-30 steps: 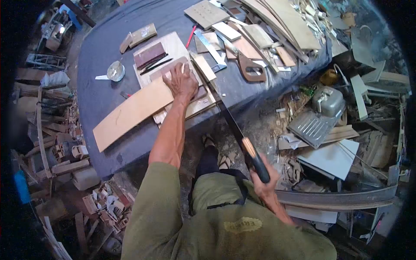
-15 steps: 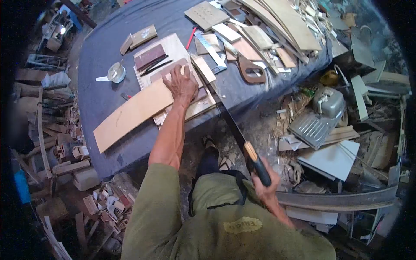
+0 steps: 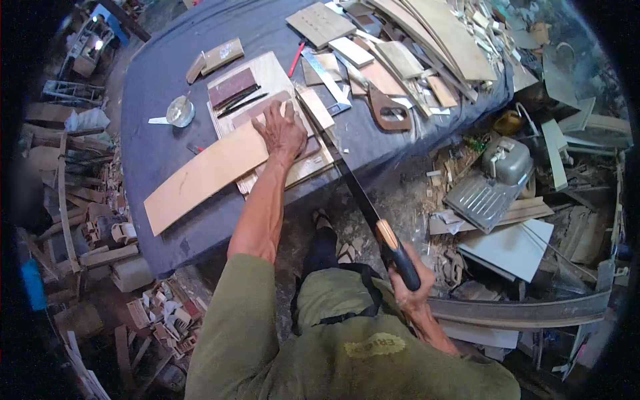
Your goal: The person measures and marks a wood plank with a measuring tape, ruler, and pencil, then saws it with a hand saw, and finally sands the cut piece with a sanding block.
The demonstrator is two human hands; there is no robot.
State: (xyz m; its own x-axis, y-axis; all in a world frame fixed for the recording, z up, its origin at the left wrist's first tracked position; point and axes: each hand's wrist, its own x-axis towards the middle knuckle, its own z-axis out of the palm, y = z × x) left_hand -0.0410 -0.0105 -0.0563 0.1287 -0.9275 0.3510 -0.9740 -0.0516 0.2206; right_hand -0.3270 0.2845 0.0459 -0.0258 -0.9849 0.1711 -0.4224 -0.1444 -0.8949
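My left hand presses flat, fingers spread, on a long thin plywood strip lying across a stack of boards at the near edge of a blue-grey covered table. My right hand grips the black and tan handle of a handsaw. The saw's dark blade runs up from the handle to the boards just right of my left hand.
A second saw, a metal square, a red pencil, a small tin and piled boards lie on the table. A steel sink, white panels and wood scraps cover the floor around it.
The saw has been drawn back toward me and down a little, my right hand moving with it. My left hand stays pressed on the strip.
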